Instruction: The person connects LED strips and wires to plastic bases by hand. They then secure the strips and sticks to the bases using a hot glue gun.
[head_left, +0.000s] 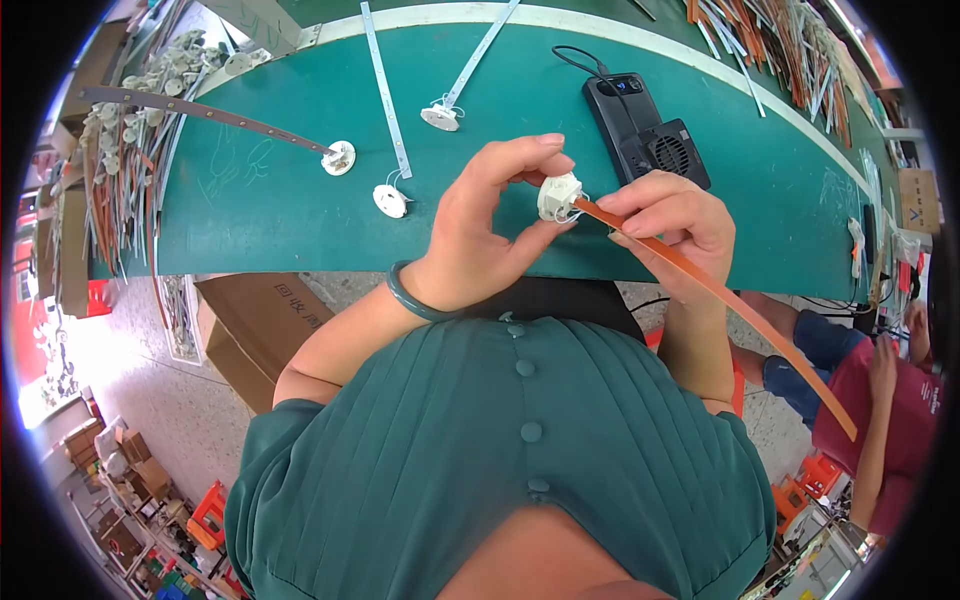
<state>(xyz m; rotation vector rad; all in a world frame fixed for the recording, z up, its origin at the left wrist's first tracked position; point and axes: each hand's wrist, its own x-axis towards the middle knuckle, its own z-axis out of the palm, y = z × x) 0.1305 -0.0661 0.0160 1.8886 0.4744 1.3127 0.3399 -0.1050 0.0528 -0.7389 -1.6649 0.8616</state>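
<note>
My left hand (485,225) grips a small white round fitting (557,198) between thumb and fingers, above the table's near edge. Pinched in my right hand (680,225) is a long orange strip (740,305), whose upper end meets the fitting beside thin white wires. The strip's other end hangs down to the right. Beyond my left hand, a white disc (390,201) with a pale strip (385,90) and a second white disc (440,118) with another pale strip (482,52) lie on the table. A brown strip (215,115) ends at a white disc (339,158) farther left.
A black device with a fan grille (668,150) lies on the green table (270,210) beyond my right hand. Many white fittings (115,130) are heaped at the left, and loose strips (790,50) at the back right. A cardboard box (265,320) stands below; a person in red (885,410) is at the right.
</note>
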